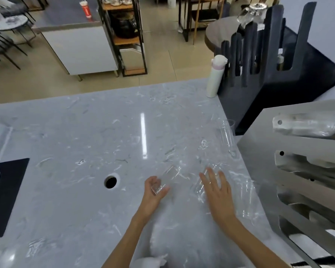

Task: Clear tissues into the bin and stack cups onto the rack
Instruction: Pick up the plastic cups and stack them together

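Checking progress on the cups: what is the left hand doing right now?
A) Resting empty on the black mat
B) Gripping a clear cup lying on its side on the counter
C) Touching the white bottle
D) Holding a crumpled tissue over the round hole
B: the left hand curls around one end of a clear cup lying tilted on the marble counter.

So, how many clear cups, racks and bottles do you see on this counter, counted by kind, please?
Cups on counter: 4
Cups on racks: 2
Racks: 2
Bottle: 1
Total: 9
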Demonstrator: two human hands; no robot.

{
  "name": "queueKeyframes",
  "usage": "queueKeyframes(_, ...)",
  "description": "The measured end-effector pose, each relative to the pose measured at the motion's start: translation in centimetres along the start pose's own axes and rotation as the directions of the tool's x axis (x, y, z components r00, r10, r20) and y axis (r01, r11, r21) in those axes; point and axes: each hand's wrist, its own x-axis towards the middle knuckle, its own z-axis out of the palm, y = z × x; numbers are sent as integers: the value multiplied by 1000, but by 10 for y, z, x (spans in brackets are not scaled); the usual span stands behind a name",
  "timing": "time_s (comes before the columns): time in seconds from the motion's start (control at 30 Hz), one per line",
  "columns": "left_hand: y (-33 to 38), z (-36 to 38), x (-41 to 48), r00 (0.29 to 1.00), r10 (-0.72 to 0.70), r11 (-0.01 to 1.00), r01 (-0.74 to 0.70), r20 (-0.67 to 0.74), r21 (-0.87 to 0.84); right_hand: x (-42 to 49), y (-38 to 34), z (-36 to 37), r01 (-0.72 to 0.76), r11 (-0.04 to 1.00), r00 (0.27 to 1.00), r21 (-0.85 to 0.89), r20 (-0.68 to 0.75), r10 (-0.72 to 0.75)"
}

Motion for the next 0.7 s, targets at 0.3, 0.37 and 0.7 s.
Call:
queueKeyframes(0.3,8,-1,-27,948,-136,522,314,287,-793,10,-24,-90,-155,144,980,977,135,145)
queueKeyframes(0.37,16,8,-35,931,-96,500,351,352,-792,3,-40,-99,-125,189,992,974,118,52)
queueKeyframes(0.7,34,33,-65,911,-21,379,388,412,-840,-18,-58,-101,-259,346,953,902,298,-63)
